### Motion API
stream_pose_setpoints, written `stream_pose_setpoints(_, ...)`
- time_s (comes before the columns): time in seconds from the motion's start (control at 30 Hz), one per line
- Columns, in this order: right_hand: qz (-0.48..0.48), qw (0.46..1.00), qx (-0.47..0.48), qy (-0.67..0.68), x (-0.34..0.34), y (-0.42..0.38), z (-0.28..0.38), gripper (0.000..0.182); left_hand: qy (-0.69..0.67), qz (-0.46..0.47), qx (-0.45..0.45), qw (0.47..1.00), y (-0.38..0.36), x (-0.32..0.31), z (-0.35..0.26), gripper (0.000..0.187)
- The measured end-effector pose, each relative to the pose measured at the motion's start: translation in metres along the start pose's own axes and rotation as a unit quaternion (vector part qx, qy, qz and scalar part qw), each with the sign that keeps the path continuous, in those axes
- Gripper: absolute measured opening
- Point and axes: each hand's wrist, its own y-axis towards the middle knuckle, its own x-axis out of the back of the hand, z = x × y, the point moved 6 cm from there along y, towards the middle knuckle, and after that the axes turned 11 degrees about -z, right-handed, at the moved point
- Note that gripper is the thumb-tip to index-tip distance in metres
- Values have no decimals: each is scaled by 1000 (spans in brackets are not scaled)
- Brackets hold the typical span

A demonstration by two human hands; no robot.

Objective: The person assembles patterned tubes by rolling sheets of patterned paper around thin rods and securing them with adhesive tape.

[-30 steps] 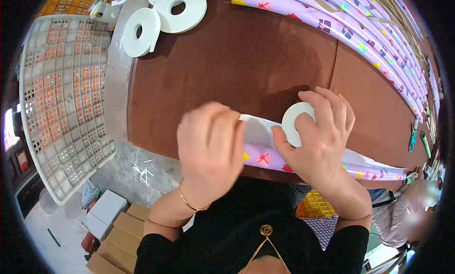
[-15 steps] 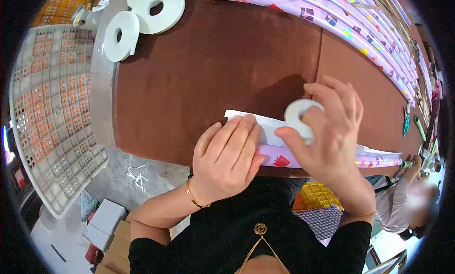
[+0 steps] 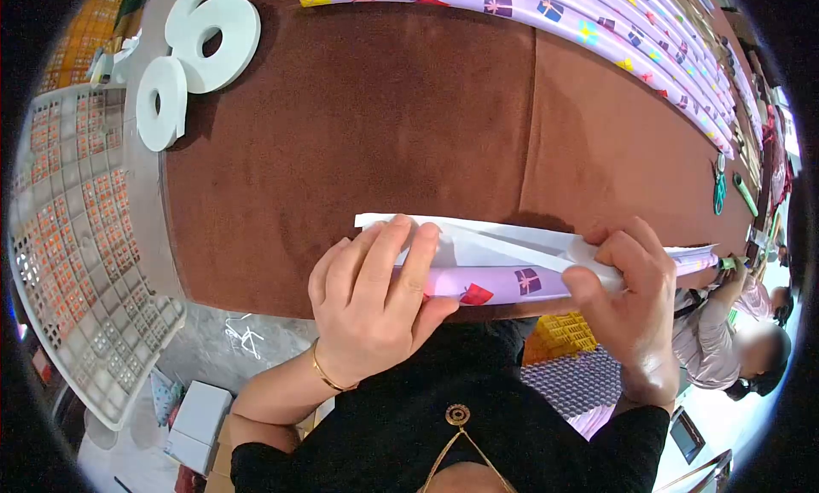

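A lilac printed paper roll with red and purple gift motifs lies along the table's near edge, its white inner side turned up. My left hand lies over its left end, fingers spread and fingertips pressing the white flap. In my right hand, thumb and fingers grip a white tape roll, partly hidden by them. A narrow tape strip runs taut along the white side, from my left fingertips to that roll.
White tape rolls stand at the table's far left. Several printed paper rolls lie along the back. Green-handled scissors and a green tube sit at the right. A plastic crate stands left. Another person works at right.
My right hand has closed round the tape roll and moved right and down, drawing out a strip. My left hand's fingers have spread. The view has shifted slightly.
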Motion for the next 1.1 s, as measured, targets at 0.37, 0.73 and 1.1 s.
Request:
stream_pose_setpoints(0.37,-3,998,-30,46,-9,3,0,29,25,55,-16,998,9,5,-8,47)
stream_pose_setpoints(0.73,-48,997,53,-15,-7,7,-1,27,17,49,-56,997,14,1,-10,51)
stream_pose_setpoints(1.1,-76,984,87,-133,-10,4,8,25,40,67,-62,995,14,-1,-11,65)
